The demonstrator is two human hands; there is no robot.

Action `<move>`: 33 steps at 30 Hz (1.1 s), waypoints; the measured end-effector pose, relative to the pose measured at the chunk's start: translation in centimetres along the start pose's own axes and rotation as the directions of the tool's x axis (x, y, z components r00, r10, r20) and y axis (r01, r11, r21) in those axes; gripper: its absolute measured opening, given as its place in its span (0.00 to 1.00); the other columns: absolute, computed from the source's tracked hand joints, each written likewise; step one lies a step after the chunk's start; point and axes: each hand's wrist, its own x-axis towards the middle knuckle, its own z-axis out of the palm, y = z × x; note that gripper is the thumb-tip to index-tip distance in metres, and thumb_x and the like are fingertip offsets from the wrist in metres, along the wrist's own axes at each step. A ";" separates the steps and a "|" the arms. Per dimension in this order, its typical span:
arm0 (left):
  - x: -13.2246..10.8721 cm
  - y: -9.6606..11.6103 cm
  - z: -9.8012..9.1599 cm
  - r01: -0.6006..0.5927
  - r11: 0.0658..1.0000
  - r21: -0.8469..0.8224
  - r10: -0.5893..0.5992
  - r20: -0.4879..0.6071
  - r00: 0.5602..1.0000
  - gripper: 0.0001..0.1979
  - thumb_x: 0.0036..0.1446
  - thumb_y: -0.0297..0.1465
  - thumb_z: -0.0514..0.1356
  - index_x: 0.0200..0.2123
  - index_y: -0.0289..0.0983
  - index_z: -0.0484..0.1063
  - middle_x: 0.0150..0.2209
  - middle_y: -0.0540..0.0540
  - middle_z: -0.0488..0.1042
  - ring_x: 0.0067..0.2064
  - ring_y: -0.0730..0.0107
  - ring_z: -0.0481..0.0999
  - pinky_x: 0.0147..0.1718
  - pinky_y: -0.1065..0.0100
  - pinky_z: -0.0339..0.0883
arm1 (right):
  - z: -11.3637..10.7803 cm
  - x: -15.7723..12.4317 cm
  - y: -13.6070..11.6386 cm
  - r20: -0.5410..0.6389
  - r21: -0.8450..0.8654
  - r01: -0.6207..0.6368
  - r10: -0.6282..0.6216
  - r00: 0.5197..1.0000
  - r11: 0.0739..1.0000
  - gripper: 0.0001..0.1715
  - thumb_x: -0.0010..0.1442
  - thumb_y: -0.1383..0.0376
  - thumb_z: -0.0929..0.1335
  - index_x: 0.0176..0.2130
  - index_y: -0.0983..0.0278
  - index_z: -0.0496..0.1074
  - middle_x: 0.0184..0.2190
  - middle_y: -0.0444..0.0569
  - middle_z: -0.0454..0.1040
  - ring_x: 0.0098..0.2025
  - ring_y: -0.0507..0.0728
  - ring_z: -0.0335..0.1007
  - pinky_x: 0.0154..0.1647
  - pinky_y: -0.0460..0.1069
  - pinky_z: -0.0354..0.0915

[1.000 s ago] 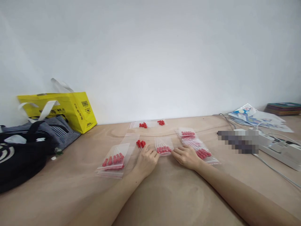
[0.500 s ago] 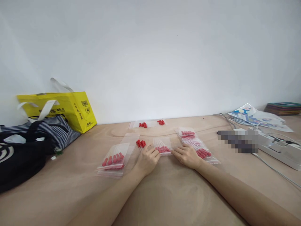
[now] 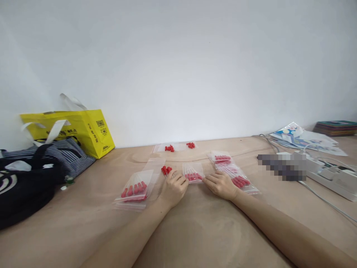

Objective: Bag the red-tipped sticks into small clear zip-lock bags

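Both hands lie low on the counter (image 3: 195, 230), close together but not touching, with a small zip bag (image 3: 193, 172) between their fingertips. The left hand (image 3: 174, 186) is loosely curled, knuckles up, its fingers against the bag's left edge; whether they pinch the plastic cannot be told. The right hand (image 3: 221, 185) is flat and spread, its fingers just reaching the bag's near right corner. The bag lies straight ahead of the gap between the hands, its long axis running away from the person, with red-capped pieces lined up at its near end. The left hand looks a shade nearer to it.

Just beyond the left hand's knuckles sit a few loose red caps (image 3: 166, 170). To the left of that hand lies a filled zip bag (image 3: 135, 190); beyond and right of the right hand is a fanned pile of filled bags (image 3: 235, 174). Farther ahead, near the wall, lies a long clear bag (image 3: 178, 147). Well off to the left stand a yellow tote (image 3: 83, 130), a striped bag (image 3: 64, 156) and a black bag (image 3: 22, 190); well off to the right are a power strip (image 3: 331, 178) and leaflets (image 3: 304, 140).
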 end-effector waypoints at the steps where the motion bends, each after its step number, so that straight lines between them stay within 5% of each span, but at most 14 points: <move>1: 0.1 0.0 0.1 -0.001 1.000 -0.008 0.001 -0.008 1.000 0.12 0.55 0.20 0.50 0.25 0.34 0.70 0.23 0.48 0.71 0.27 0.68 0.68 0.41 0.57 0.58 | 0.0 0.2 -0.2 -0.004 0.004 0.003 -0.003 1.000 1.000 0.12 0.58 0.72 0.59 0.27 0.65 0.68 0.19 0.43 0.67 0.22 0.49 0.58 0.25 0.48 0.46; 18: 0.8 0.8 0.5 -0.191 0.982 -0.004 0.190 -0.052 0.980 0.18 0.59 0.18 0.44 0.25 0.33 0.70 0.21 0.47 0.68 0.25 0.70 0.66 0.36 0.63 0.61 | -0.2 1.5 -1.8 -0.017 0.117 -0.032 0.035 0.999 0.993 0.13 0.57 0.72 0.57 0.29 0.66 0.68 0.19 0.44 0.66 0.21 0.49 0.57 0.24 0.47 0.46; 33: 0.0 0.0 0.1 -0.101 0.995 0.009 0.101 0.039 0.994 0.18 0.58 0.16 0.42 0.26 0.31 0.68 0.22 0.44 0.68 0.25 0.66 0.66 0.33 0.61 0.58 | -1.2 -0.7 0.1 0.088 0.127 -0.154 0.143 0.986 0.980 0.13 0.54 0.74 0.58 0.27 0.65 0.68 0.20 0.45 0.67 0.22 0.49 0.56 0.25 0.47 0.46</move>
